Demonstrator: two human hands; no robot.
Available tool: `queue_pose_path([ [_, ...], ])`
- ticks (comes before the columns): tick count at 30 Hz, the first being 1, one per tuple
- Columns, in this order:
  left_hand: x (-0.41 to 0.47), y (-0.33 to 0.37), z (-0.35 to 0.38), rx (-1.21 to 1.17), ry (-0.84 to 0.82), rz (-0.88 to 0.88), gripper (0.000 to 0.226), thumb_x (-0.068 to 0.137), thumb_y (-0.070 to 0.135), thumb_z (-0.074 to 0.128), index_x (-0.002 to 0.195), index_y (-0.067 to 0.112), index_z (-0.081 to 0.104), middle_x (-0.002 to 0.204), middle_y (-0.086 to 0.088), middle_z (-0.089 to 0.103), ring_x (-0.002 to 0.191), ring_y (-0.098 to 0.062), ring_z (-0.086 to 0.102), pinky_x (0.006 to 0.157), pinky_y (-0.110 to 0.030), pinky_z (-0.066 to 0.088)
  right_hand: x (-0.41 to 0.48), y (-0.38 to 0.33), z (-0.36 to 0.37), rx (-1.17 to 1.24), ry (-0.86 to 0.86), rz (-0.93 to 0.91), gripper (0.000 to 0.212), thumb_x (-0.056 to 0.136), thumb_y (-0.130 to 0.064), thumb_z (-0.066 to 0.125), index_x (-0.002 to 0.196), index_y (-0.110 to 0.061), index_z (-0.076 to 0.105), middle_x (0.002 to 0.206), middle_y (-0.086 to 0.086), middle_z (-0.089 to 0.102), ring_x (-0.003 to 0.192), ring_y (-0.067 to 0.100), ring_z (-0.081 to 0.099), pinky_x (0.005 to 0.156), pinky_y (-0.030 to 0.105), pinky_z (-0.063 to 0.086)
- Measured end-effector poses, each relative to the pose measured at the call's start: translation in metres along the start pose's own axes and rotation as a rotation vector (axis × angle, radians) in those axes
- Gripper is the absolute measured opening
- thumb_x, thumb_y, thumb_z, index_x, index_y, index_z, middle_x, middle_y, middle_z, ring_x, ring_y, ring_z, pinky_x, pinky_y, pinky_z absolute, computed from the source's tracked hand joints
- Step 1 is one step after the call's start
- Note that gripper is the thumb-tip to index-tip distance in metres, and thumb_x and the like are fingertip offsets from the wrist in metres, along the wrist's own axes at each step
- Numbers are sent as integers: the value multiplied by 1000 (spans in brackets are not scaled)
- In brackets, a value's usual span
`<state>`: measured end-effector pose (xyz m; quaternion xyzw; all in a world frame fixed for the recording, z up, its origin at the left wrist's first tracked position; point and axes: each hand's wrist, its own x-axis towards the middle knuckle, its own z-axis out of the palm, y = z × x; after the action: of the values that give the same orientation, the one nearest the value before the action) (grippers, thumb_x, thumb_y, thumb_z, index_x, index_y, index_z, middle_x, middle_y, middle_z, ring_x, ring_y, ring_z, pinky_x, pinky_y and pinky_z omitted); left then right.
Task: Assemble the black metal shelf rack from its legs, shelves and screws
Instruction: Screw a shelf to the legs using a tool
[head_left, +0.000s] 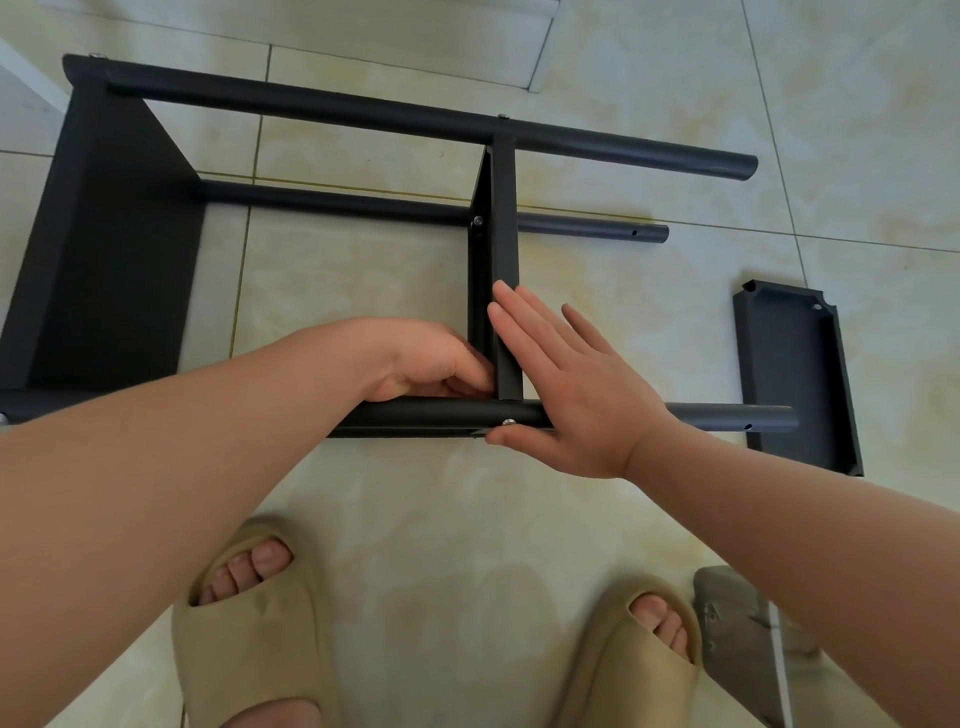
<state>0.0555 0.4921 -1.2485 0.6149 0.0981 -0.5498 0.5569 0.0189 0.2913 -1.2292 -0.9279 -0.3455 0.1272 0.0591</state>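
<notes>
The black metal rack lies on its side on the tiled floor. One shelf (111, 249) is fixed at the left end of the legs. A middle shelf (505, 234) stands edge-up between the far leg (415, 117) and the near leg (436, 413). My left hand (431, 361) is curled against the middle shelf's left side, just above the near leg; what its fingertips hold is hidden. My right hand (566, 384) lies flat with straight fingers against the shelf's right side and over the near leg, its thumb beside a silver screw (508, 422).
A third loose shelf (800, 374) lies open side up on the floor at the right. A lower leg (592, 228) shows a screw hole near its free end. My two feet in beige slippers (254, 623) stand close to the near leg. A grey object (737, 629) lies at bottom right.
</notes>
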Motion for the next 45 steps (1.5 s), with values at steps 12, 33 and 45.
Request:
queue_pose_path([
  [12, -3, 2, 2, -3, 4, -22, 16, 93, 3, 57, 99, 4, 72, 92, -18, 74, 82, -26, 71, 90, -41, 55, 0, 0, -1, -14, -16, 3, 100, 93, -74, 39, 162, -12, 4, 170, 1, -7, 156, 17, -8, 125, 51, 12],
  [33, 0, 1, 0, 17, -13, -13, 15, 94, 10, 59, 93, 7, 74, 95, -16, 76, 86, -27, 73, 86, -39, 59, 0, -1, 0, -29, -2, 9, 99, 92, -77, 31, 162, -12, 7, 170, 1, -4, 157, 18, -4, 125, 53, 15],
  [45, -1, 0, -2, 10, -57, -12, 19, 94, 7, 55, 95, 5, 74, 101, -18, 73, 96, -30, 70, 98, -44, 52, 0, -1, 0, -68, -10, 12, 99, 92, -77, 32, 162, -12, 5, 170, 1, -6, 157, 18, -6, 124, 53, 15],
])
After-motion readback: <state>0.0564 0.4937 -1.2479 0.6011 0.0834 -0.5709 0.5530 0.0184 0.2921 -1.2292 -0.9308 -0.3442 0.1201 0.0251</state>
